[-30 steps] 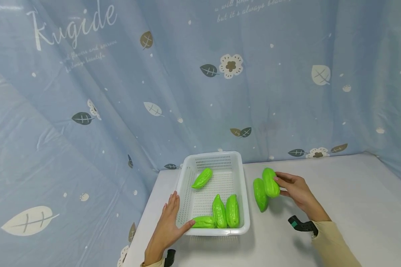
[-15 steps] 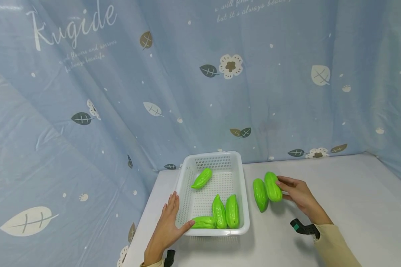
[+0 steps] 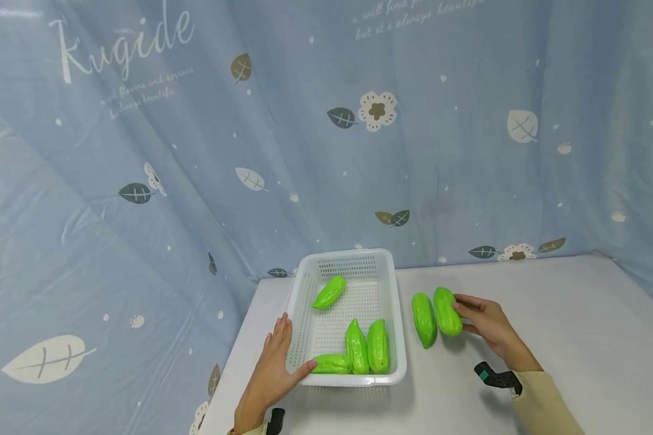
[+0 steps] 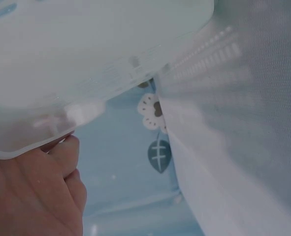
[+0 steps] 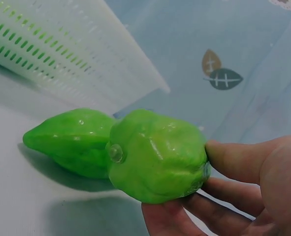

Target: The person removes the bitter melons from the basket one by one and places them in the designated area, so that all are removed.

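Right of the basket (image 3: 359, 380), the right hand (image 3: 491, 324) grips a green gourd (image 3: 447, 312); the outstretched left hand (image 3: 272, 370) probably steadies the basket's left side.

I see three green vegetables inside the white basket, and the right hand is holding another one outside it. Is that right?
The count is off: the head view shows four green vegetables inside the white basket, not three. The right hand is indeed holding another one outside it.
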Available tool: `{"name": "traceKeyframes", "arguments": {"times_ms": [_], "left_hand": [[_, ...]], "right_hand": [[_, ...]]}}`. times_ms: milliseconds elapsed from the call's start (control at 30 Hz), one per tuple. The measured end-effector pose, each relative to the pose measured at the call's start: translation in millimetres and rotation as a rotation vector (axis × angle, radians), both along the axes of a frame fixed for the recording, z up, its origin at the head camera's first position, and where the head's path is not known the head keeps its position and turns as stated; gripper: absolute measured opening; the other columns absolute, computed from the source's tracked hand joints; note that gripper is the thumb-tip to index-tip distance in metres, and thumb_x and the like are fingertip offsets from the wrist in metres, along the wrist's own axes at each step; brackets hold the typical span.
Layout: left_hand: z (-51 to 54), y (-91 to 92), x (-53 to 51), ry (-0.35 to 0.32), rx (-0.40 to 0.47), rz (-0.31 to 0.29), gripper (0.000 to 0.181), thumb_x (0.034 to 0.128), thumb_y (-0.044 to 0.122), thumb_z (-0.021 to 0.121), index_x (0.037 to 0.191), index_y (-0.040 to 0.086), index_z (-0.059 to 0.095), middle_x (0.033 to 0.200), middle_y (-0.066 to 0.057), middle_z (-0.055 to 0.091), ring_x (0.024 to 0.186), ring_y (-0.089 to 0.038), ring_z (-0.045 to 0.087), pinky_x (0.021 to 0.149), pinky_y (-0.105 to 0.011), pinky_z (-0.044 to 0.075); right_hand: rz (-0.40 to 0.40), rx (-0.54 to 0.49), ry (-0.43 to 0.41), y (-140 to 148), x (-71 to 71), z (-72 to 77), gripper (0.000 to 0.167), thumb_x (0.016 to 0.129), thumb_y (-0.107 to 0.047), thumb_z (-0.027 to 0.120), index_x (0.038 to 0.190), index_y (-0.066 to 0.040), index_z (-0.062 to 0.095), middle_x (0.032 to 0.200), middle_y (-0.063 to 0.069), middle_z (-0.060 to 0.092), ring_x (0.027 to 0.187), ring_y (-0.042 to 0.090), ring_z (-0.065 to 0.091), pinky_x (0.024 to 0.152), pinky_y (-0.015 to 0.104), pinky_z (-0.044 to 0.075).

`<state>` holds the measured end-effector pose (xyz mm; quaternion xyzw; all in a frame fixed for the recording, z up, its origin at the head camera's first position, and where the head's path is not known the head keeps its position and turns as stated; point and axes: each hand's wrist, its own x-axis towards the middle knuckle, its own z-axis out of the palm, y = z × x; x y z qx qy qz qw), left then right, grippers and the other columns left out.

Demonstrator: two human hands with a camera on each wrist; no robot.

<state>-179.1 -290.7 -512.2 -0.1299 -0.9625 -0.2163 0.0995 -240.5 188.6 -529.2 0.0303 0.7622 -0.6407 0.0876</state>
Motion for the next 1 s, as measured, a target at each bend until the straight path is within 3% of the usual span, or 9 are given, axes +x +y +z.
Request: {"name": "traceKeyframes", "arguments": {"times_ms": [500, 733, 1000], "left_hand": [[0.1, 1.2, 0.1, -0.027, 0.005, 0.026, 0.110, 0.0848, 0.064, 0.071, 0.162, 0.000, 0.027, 0.175, -0.009, 0.018, 0.161, -0.037, 0.021, 0.124, -0.064, 0.021], [1.3, 1.3, 0.2, -0.034, 0.007, 0.025, 0.110, 0.0855, 0.065, 0.071, 0.162, 0.000, 0.026, 0.175, -0.010, 0.017, 0.162, -0.036, 0.019, 0.125, -0.063, 0.020], [0.6, 1.5, 1.5, -0.044, 0.035, 0.031, 0.109, 0.0860, 0.064, 0.071, 0.164, 0.003, 0.024, 0.175, -0.008, 0.016, 0.162, -0.035, 0.018, 0.132, -0.043, 0.008]], "right_hand": [[0.004, 0.024, -0.009, 3, -1.6, -11.2, 0.066, 0.108, -0.032, 0.055, 0.157, 0.008, 0.035, 0.161, 0.034, 0.034, 0.129, 0.022, 0.061, 0.092, 0.032, 0.062], [0.005, 0.027, -0.016, 2, -2.1, -15.1, 0.062, 0.109, -0.025, 0.054, 0.156, 0.010, 0.035, 0.160, 0.036, 0.035, 0.132, 0.027, 0.059, 0.092, 0.033, 0.062], [0.004, 0.043, -0.022, 2, -1.9, -16.6, 0.063, 0.109, -0.027, 0.054, 0.156, 0.009, 0.034, 0.161, 0.036, 0.034, 0.138, 0.039, 0.054, 0.093, 0.033, 0.062]]}}
